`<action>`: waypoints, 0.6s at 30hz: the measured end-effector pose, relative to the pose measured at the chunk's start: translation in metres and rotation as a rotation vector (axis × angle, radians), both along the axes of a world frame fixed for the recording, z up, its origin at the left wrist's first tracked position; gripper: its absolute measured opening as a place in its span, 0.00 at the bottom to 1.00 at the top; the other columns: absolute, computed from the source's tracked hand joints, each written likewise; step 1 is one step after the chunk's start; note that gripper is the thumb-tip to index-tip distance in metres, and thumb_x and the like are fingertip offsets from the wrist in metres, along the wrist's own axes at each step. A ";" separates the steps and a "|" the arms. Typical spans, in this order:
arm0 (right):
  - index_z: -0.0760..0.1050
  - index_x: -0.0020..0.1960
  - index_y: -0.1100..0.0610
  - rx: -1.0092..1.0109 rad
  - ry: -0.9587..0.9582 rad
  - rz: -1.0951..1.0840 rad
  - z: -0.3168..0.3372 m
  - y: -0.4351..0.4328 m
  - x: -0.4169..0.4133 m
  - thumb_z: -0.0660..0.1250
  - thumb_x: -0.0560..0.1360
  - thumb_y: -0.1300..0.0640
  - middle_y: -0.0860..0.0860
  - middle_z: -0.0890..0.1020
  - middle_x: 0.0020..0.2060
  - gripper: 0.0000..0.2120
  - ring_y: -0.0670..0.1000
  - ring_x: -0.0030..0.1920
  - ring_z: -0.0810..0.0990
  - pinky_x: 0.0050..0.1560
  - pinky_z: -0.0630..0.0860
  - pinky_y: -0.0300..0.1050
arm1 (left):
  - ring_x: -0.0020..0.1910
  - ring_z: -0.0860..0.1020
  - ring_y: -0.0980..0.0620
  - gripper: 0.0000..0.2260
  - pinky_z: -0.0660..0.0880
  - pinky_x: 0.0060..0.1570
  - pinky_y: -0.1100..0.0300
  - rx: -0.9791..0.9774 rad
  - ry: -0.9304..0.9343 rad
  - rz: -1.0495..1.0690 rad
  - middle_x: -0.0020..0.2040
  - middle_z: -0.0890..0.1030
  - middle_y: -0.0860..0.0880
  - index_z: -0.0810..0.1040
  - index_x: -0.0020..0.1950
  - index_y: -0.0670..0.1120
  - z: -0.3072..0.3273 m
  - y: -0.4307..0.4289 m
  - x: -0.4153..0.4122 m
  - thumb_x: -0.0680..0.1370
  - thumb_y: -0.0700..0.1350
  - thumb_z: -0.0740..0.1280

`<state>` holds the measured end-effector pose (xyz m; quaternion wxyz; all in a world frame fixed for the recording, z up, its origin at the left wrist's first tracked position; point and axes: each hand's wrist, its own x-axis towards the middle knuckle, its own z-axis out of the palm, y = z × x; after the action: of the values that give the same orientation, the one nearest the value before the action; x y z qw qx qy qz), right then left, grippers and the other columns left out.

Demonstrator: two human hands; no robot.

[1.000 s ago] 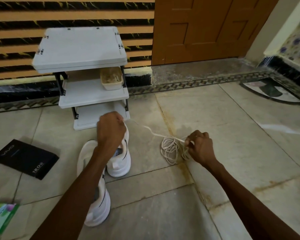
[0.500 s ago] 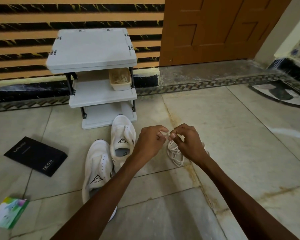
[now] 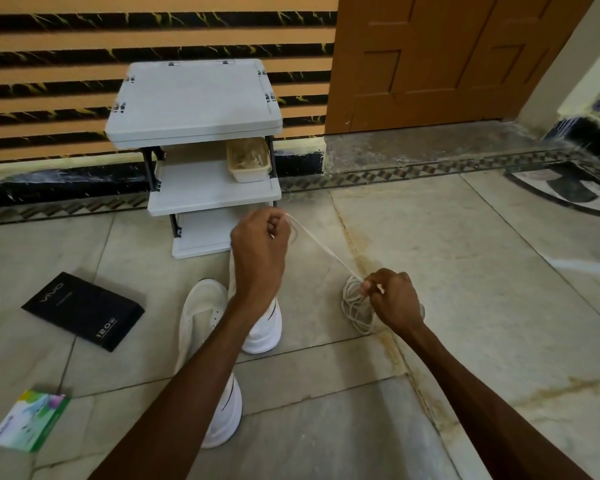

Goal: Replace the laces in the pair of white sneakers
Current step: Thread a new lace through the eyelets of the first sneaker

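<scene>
A white lace point(image 3: 323, 251), flat and thin, runs taut between the two hands in front of the white shelf rack point(image 3: 194, 98). The left hand point(image 3: 260, 247) is raised just before the rack's lowest shelf, fingers curled, its grip pinching one end of the lace. The right hand point(image 3: 392, 299), further out from the rack and off to its right, pinches the lace where it leaves a loose coil point(image 3: 355, 310) of off-white rings. I cannot tell whether the coil hangs or rests on the floor point(image 3: 465, 271).

The white sneakers point(image 3: 201, 313) stand side by side on the pale stone floor in front of the rack, toes towards it, partly under the left forearm. Their uppers are smooth, with a thin dark side line.

A beige tray point(image 3: 248, 161) sits on the rack's middle shelf. A flat black box point(image 3: 84, 310) lies left of the rack.
</scene>
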<state>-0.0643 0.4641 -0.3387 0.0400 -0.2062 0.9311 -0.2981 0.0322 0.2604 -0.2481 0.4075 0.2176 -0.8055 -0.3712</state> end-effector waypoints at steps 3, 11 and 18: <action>0.84 0.45 0.55 0.150 -0.016 -0.023 -0.009 0.007 0.001 0.63 0.76 0.56 0.53 0.84 0.45 0.10 0.60 0.49 0.77 0.47 0.78 0.54 | 0.37 0.76 0.53 0.04 0.71 0.39 0.66 0.008 -0.018 0.064 0.40 0.81 0.46 0.82 0.45 0.40 0.001 -0.013 0.004 0.76 0.37 0.68; 0.82 0.42 0.45 0.015 0.185 0.091 0.017 -0.021 0.012 0.70 0.74 0.53 0.39 0.79 0.50 0.04 0.50 0.55 0.68 0.47 0.55 0.47 | 0.35 0.75 0.58 0.12 0.76 0.41 0.63 -0.041 -0.313 -0.342 0.40 0.76 0.52 0.83 0.56 0.47 -0.034 0.020 0.000 0.76 0.35 0.67; 0.79 0.38 0.41 -0.056 0.151 0.120 0.034 -0.035 0.021 0.68 0.77 0.51 0.36 0.78 0.47 0.10 0.47 0.54 0.66 0.48 0.54 0.46 | 0.36 0.76 0.65 0.06 0.68 0.36 0.74 -0.024 -0.343 -0.385 0.34 0.73 0.62 0.83 0.41 0.49 -0.039 0.035 -0.005 0.75 0.39 0.70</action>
<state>-0.0431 0.4294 -0.3043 -0.0183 -0.2848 0.9088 -0.3044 0.0271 0.2953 -0.2871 0.1894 0.1153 -0.8937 -0.3901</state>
